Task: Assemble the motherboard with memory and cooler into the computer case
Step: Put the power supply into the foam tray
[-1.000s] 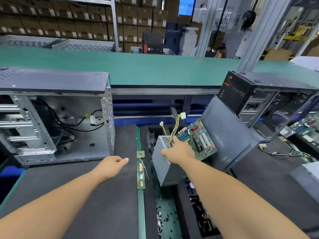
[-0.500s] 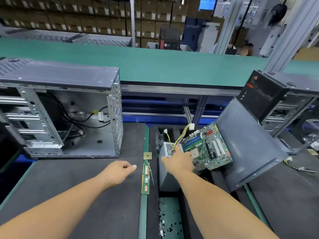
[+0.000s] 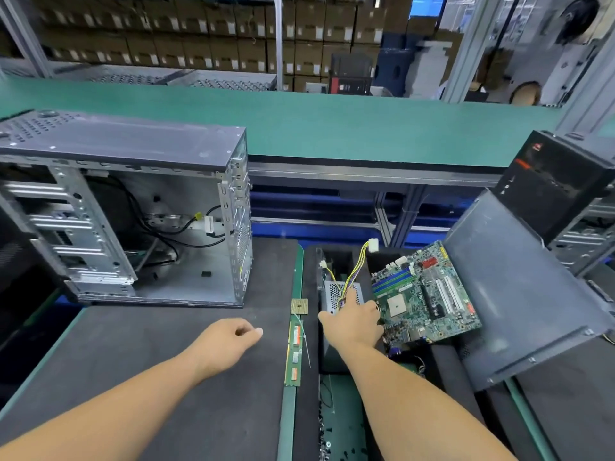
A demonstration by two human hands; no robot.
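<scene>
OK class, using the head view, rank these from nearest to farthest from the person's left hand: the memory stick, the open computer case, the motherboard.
From the left hand:
1. Memory stick, just to its right on the mat's edge.
2. Open computer case, beyond it, to the left.
3. Motherboard, far right, held by the right hand.

No text, brand, number or sign is legible anywhere in the view. The black computer tower (image 3: 559, 181) at far right carries red and white front-panel markings, the memory stick (image 3: 294, 351) near centre carries orange chip labels, and the cardboard boxes (image 3: 199, 38) on the far shelving carry white labels; all are too blurred to read. Printing on the motherboard (image 3: 429, 297) is likewise too small to make out.
</scene>
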